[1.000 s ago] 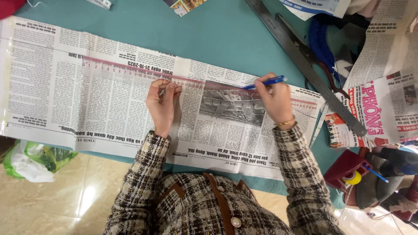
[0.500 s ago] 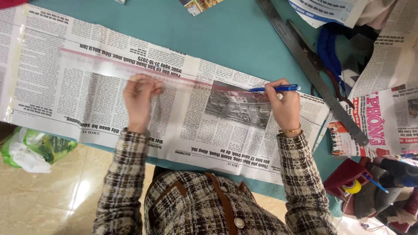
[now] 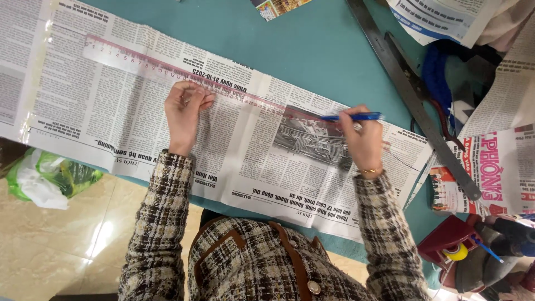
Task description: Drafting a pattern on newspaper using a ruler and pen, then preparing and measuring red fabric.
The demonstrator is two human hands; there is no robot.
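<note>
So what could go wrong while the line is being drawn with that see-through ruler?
The clear ruler is long, and only the left hand presses it, so its far end might swing and bend the line. The right hand with the blue pen works near the newspaper edge hanging over the table; the thin paper might tear there.

Bare teal table (image 3: 312,50) lies open at twelve o'clock above the newspaper strip (image 3: 139,128) — free passage. At three o'clock a long metal ruler (image 3: 415,100), scissors (image 3: 434,111) and stacked newspapers (image 3: 501,167) crowd the way — little room.
</note>
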